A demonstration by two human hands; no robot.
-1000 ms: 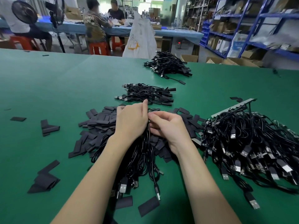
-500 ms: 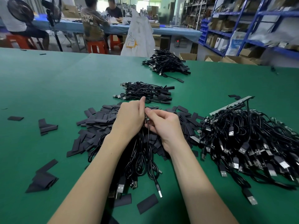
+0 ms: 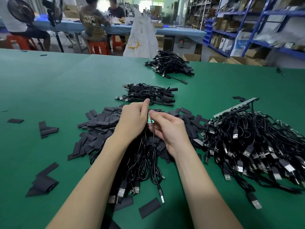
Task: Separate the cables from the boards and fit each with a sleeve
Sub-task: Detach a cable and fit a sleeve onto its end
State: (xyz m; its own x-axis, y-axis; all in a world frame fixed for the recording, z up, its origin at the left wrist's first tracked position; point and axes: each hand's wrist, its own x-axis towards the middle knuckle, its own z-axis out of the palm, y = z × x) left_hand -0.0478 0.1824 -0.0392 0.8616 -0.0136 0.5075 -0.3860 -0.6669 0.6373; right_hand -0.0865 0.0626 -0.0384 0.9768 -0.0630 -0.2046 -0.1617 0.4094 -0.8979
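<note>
At the top left of the frame, people sit on red stools [image 3: 98, 47] at a long blue surface [image 3: 165, 31]. A white bag [image 3: 140, 42] stands at the top centre. Blue shelves [image 3: 257, 30] with boxes fill the upper right, and open cardboard boxes [image 3: 234, 60] sit below them.

We are in an assembly workshop: blue stock shelves [image 3: 247, 27] at two o'clock, seated workers [image 3: 94, 22] at eleven, cable heaps [image 3: 170, 63] on our green bench [image 3: 57, 83].
</note>
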